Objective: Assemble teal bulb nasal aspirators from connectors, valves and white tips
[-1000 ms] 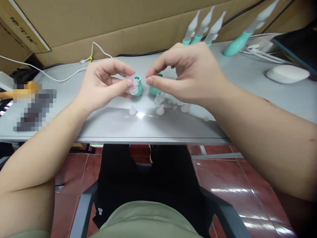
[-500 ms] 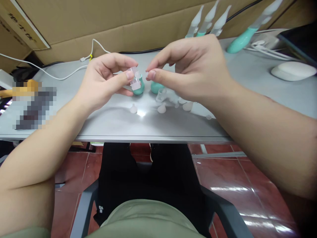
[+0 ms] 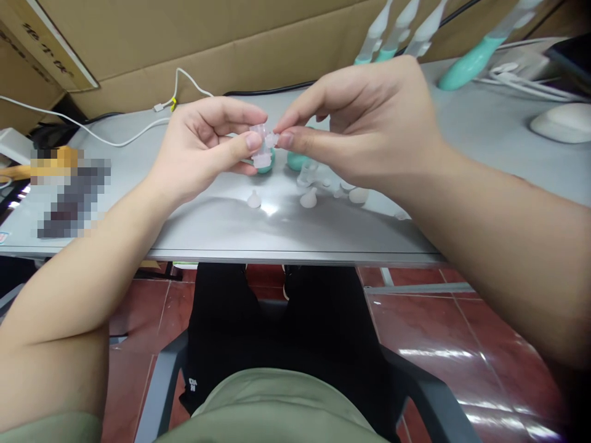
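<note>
My left hand pinches a short clear plastic tube between thumb and fingers above the table. Against the tube's side, the thumb and index finger of my right hand hold a small translucent cap; whether it is seated there I cannot tell. Behind the tube shows part of a teal bulb. A second teal bulb sits to its right, partly covered by my right hand. Another clear tube lies below that hand, near small white funnel-shaped tips.
Several assembled teal bulb syringes with clear tubes and white nozzles, one of them leaning separately, stand at the back right. A white mouse lies at the right. A white cable crosses the left side. Cardboard lines the back.
My right hand's cap has come from just beside the clear tube to touching its side. The whole view has shifted slightly.
</note>
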The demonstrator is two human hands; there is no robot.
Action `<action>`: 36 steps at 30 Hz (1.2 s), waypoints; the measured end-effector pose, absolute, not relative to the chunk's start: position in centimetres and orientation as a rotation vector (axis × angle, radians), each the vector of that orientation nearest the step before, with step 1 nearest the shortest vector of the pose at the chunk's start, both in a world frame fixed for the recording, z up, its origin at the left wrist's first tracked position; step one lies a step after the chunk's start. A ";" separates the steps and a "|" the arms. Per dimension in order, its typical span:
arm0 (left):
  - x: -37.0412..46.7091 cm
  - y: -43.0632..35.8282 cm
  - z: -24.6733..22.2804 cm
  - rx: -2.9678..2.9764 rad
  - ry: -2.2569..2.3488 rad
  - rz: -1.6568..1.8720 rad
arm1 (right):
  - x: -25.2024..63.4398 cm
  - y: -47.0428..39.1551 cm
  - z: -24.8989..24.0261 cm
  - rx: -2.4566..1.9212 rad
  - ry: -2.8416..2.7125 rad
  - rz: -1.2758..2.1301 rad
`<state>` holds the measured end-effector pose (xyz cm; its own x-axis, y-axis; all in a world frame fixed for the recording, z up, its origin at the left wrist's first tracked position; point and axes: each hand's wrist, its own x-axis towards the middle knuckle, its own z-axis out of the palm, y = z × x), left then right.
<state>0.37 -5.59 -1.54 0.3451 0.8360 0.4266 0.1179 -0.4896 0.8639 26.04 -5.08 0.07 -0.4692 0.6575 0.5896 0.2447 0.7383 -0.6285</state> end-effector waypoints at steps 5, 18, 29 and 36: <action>0.2 -5.6 -1.6 1.915 0.921 1.169 | 25.8 -5.2 -0.1 -0.706 -2.036 0.610; 0.0 -5.7 -1.9 1.948 0.855 1.180 | 25.6 -5.4 0.0 -0.576 -2.028 0.762; 0.1 -5.9 -1.8 1.892 0.807 1.169 | 25.7 -5.3 0.0 -0.690 -2.070 0.727; 0.3 -6.0 -2.1 1.841 0.797 1.163 | 25.8 -5.2 -0.2 -0.654 -2.083 0.733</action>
